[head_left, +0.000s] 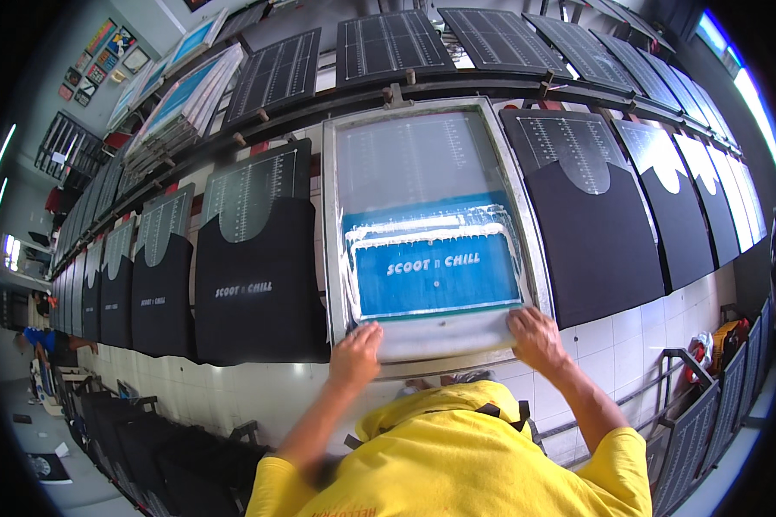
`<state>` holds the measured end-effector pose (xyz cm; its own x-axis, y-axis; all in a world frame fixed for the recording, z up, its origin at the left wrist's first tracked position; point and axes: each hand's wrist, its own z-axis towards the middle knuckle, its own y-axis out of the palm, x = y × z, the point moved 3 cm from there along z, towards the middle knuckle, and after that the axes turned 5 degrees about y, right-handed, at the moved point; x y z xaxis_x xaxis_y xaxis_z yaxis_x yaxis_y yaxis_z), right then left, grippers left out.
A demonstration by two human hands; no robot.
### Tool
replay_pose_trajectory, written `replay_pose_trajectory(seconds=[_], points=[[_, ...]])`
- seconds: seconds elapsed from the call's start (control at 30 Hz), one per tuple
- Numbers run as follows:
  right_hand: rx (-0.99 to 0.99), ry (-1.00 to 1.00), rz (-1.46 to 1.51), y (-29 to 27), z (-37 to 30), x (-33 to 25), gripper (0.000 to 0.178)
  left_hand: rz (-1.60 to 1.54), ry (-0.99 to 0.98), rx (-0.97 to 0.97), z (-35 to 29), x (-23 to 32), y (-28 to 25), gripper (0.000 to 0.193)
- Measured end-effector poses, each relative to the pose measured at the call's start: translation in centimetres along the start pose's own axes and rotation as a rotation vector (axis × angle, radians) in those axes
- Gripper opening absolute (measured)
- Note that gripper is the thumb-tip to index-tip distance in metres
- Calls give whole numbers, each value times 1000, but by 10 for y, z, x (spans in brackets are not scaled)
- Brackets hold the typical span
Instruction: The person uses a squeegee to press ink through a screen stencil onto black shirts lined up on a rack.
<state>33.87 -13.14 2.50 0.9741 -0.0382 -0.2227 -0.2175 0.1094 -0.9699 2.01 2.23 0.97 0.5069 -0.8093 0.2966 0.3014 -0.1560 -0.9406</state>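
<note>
A silk-screen printing frame lies in front of me over a printing board. Its mesh has a blue stencil with pale lettering, and thick white ink is smeared across and around it. My left hand is closed on the near left corner of the frame, where a pale, slightly blurred edge shows. At the near right corner, my right hand grips the same edge, with the thumb on top. The undersides of the fingers are hidden.
To the left, a black shirt with white lettering lies on a board, with several similar shirts beyond. A plain black shirt lies on the right. Bare boards line the far side. Stacked frames stand back left; a person is far left.
</note>
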Motion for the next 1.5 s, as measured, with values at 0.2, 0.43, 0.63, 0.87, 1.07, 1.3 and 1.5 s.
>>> replay_pose_trajectory(seconds=[0.2, 0.43, 0.63, 0.87, 1.07, 1.3, 1.5], points=[[-204, 80, -2, -19, 79, 24, 26, -54, -42, -71, 70, -28, -20, 34], [-85, -57, -9, -12, 101, -43, 28, 15, -71, -250, 75, -31, -28, 41], [-46, -40, -42, 12, 94, -46, 27, 206, 47, 162, 67, 34, -82, 54], [32, -96, -30, 9, 93, -55, 28, -1171, -373, -503, -42, 80, 65, 42], [129, -125, -4, 2, 91, -47, 34, -1508, -491, -585, -40, 99, 99, 57], [157, -146, -57, 3, 118, -35, 32, -1490, -441, -318, -42, 105, 125, 59], [171, -91, -87, 9, 158, -24, 29, -1410, -426, -296, -46, 101, 126, 59]])
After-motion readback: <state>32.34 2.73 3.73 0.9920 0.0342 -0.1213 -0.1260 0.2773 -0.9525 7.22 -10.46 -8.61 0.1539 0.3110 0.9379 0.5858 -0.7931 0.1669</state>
